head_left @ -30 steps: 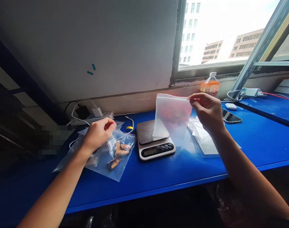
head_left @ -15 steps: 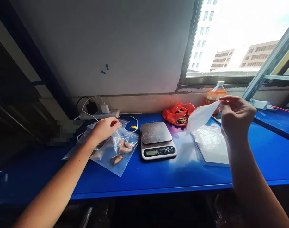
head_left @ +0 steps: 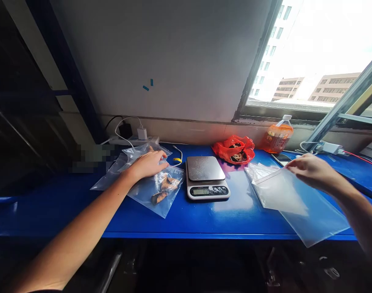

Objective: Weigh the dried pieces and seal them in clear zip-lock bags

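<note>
The right hand (head_left: 314, 171) pinches the edge of a clear plastic bag (head_left: 316, 217), which spreads below it. The left hand (head_left: 151, 164), fingers loosely curved, lies over a bag of brown chunks (head_left: 159, 198); whether it grips, I cannot tell. Between the hands stands a digital scale (head_left: 206, 169).

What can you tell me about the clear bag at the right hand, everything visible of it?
The clear bag is a thin, see-through pouch that looks like plastic, with a narrow band along its upper edge. It looks flat, and no contents show. The right hand pinches it near an upper corner, and it slants down over the white stack and the blue desk. Its lowest corner overlaps the desk's front edge in this view. Whether its mouth is open, I cannot tell.
</note>
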`<state>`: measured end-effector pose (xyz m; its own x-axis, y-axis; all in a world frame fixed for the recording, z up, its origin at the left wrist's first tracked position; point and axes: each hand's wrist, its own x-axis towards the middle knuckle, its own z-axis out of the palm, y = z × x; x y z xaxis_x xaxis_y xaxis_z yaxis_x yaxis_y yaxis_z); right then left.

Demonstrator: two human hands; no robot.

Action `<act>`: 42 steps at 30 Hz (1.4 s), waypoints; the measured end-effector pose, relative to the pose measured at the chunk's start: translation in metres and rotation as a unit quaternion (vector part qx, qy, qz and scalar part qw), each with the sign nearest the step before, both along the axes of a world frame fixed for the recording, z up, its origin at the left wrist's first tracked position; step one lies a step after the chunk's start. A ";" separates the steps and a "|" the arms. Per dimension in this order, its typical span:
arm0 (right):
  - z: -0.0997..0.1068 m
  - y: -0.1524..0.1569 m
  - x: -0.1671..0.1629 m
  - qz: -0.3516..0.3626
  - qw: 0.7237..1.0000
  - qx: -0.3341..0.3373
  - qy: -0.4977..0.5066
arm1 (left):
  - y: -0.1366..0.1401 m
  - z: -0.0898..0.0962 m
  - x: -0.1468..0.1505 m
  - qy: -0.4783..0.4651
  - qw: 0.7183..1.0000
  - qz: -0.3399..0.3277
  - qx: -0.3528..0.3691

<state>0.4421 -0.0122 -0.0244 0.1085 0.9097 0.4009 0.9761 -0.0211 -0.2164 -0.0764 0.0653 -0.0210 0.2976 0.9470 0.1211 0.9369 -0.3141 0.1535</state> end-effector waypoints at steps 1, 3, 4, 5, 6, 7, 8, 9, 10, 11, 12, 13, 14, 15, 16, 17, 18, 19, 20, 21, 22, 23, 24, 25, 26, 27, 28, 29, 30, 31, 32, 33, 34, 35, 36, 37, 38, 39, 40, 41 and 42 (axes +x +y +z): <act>-0.011 0.010 -0.008 0.009 0.999 -0.039 0.007 | -0.001 0.001 0.000 -0.001 1.000 0.000 0.000; -0.033 0.026 -0.018 0.012 0.997 -0.074 0.031 | -0.003 0.003 0.000 -0.001 1.000 0.001 0.001; -0.041 0.031 -0.020 0.011 0.996 -0.074 0.038 | -0.004 0.003 0.000 -0.001 1.000 0.001 0.001; -0.049 0.035 -0.021 0.010 0.997 -0.070 0.043 | -0.005 0.004 0.000 0.000 1.000 0.002 0.000; -0.054 0.038 -0.022 0.009 0.997 -0.064 0.046 | -0.006 0.004 0.000 0.000 1.000 0.003 -0.001; -0.059 0.039 -0.022 0.009 0.997 -0.059 0.049 | -0.006 0.004 0.000 0.001 1.000 0.004 -0.002; -0.062 0.040 -0.022 0.009 0.997 -0.054 0.052 | -0.006 0.004 0.000 0.001 1.000 0.005 -0.003; -0.065 0.040 -0.022 0.009 0.997 -0.050 0.055 | -0.006 0.003 0.000 0.001 1.000 0.006 -0.003; -0.066 0.039 -0.022 0.008 0.997 -0.047 0.057 | -0.005 0.003 0.000 0.001 1.000 0.006 -0.003; -0.067 0.039 -0.023 0.008 0.997 -0.044 0.060 | -0.004 0.002 0.000 0.001 1.000 0.006 -0.003; -0.068 0.038 -0.023 0.006 0.997 -0.042 0.063 | -0.004 0.001 0.000 0.000 1.000 0.005 -0.003; -0.068 0.037 -0.024 0.005 0.997 -0.040 0.066 | -0.003 0.001 0.000 0.000 1.000 0.003 -0.003; -0.068 0.036 -0.025 0.003 0.997 -0.038 0.069 | -0.002 0.000 0.000 -0.001 1.000 0.002 -0.003; -0.068 0.035 -0.026 0.003 0.997 -0.036 0.073 | -0.002 0.000 0.001 -0.002 1.000 0.002 -0.003; -0.068 0.034 -0.027 0.004 0.996 -0.035 0.077 | -0.002 -0.001 0.000 -0.003 1.000 0.003 -0.003; -0.068 0.034 -0.027 0.006 0.996 -0.034 0.081 | -0.002 -0.001 0.000 -0.004 1.000 0.004 -0.003; -0.068 0.033 -0.028 0.009 0.996 -0.035 0.085 | -0.002 -0.001 0.000 -0.004 1.000 0.006 -0.003; -0.068 0.033 -0.028 0.013 0.995 -0.036 0.090 | -0.002 -0.001 0.000 -0.005 1.000 0.009 -0.002; -0.068 0.032 -0.028 0.016 0.995 -0.037 0.095 | -0.003 -0.001 0.001 -0.006 1.000 0.010 -0.002; -0.068 0.032 -0.028 0.019 0.994 -0.038 0.100 | -0.003 -0.001 0.001 -0.006 1.000 0.011 -0.001; -0.068 0.032 -0.028 0.021 0.993 -0.039 0.105 | -0.003 -0.001 0.001 -0.007 1.000 0.011 0.001; -0.069 0.032 -0.028 0.021 0.993 -0.039 0.109 | -0.003 -0.001 0.001 -0.008 1.000 0.011 0.002; -0.069 0.032 -0.028 0.021 0.993 -0.039 0.113 | -0.003 -0.002 0.001 -0.010 1.000 0.011 0.003; -0.070 0.032 -0.028 0.019 0.992 -0.038 0.116 | -0.003 -0.003 0.001 -0.012 1.000 0.010 0.004; -0.070 0.032 -0.028 0.017 0.992 -0.038 0.118 | -0.002 -0.003 0.001 -0.016 1.000 0.009 0.005; -0.071 0.032 -0.027 0.015 0.992 -0.037 0.121 | -0.002 -0.004 0.001 -0.020 1.000 0.007 0.008; -0.071 0.032 -0.027 0.013 0.992 -0.036 0.123 | -0.001 -0.005 0.001 -0.027 1.000 0.004 0.012; -0.071 0.032 -0.026 0.011 0.991 -0.035 0.125 | 0.000 -0.005 0.001 -0.036 0.999 0.000 0.019; -0.071 0.032 -0.025 0.009 0.991 -0.034 0.128 | 0.001 -0.005 0.002 -0.046 0.999 -0.006 0.028; -0.072 0.033 -0.025 0.008 0.991 -0.033 0.131 | 0.003 -0.005 0.002 -0.059 0.997 -0.013 0.040; -0.072 0.033 -0.023 0.008 0.990 -0.032 0.134 | 0.004 -0.003 0.001 -0.073 0.996 -0.020 0.052; -0.072 0.034 -0.022 0.010 0.990 -0.032 0.138 | 0.005 -0.002 0.001 -0.085 0.994 -0.025 0.066; -0.073 0.034 -0.021 0.014 0.989 -0.032 0.143 | 0.006 0.000 0.000 -0.100 0.991 -0.031 0.082; -0.073 0.035 -0.020 0.020 0.988 -0.033 0.148 | 0.006 0.003 -0.001 -0.118 0.987 -0.038 0.104; -0.073 0.035 -0.019 0.027 0.987 -0.034 0.153 | 0.006 0.005 -0.003 -0.137 0.981 -0.046 0.130; -0.073 0.035 -0.018 0.037 0.986 -0.036 0.157 | 0.006 0.008 -0.005 -0.156 0.974 -0.054 0.158; -0.073 0.035 -0.018 0.048 0.985 -0.038 0.160 | 0.006 0.010 -0.007 -0.173 0.966 -0.060 0.185; -0.073 0.035 -0.020 0.058 0.984 -0.040 0.161 | 0.005 0.012 -0.009 -0.185 0.958 -0.065 0.208; -0.073 0.034 -0.021 0.067 0.984 -0.040 0.160 | 0.005 0.014 -0.010 -0.192 0.953 -0.068 0.225; -0.073 0.034 -0.024 0.074 0.984 -0.039 0.157 | 0.004 0.014 -0.011 -0.192 0.950 -0.069 0.235; -0.072 0.034 -0.027 0.079 0.984 -0.037 0.154 | 0.003 0.015 -0.011 -0.191 0.949 -0.071 0.239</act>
<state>0.4152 0.0219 -0.0968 0.0702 0.9502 0.3035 0.8571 0.0982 -0.5056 -0.0871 0.0679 -0.0063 0.2662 0.7095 0.6525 0.7841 -0.5531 0.2816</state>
